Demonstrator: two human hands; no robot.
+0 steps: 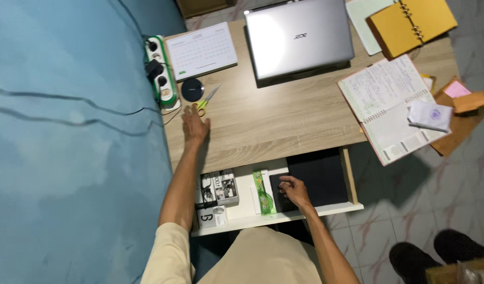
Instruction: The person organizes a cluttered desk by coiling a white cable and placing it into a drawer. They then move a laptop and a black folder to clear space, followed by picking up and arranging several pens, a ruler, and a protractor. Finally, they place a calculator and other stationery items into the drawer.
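Left hand (pixel 195 126): flat on the bench (pixel 284 118), fingers spread, touching the scissors (pixel 207 98).
Right hand (pixel 293 190): loosely curled on a black case (pixel 280 192) in the drawer (pixel 284 215).
Nearby: power strip (pixel 160 71), calendar (pixel 201 50), laptop (pixel 298 36), ruler (pixel 263 192).

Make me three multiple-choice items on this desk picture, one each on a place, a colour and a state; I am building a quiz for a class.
1. Where is the left hand?
A. on the desk top by the scissors
B. in the drawer
C. on the laptop

2. What colour is the binder at the desk's far corner?
A. blue
B. yellow
C. red

3. How is the laptop?
A. open
B. shut
C. on the floor

Answers: 1 A, the hand lies flat just below the scissors; 2 B, its cover is yellow; 3 B, only its silver lid shows, while the right hand rests in the open drawer.
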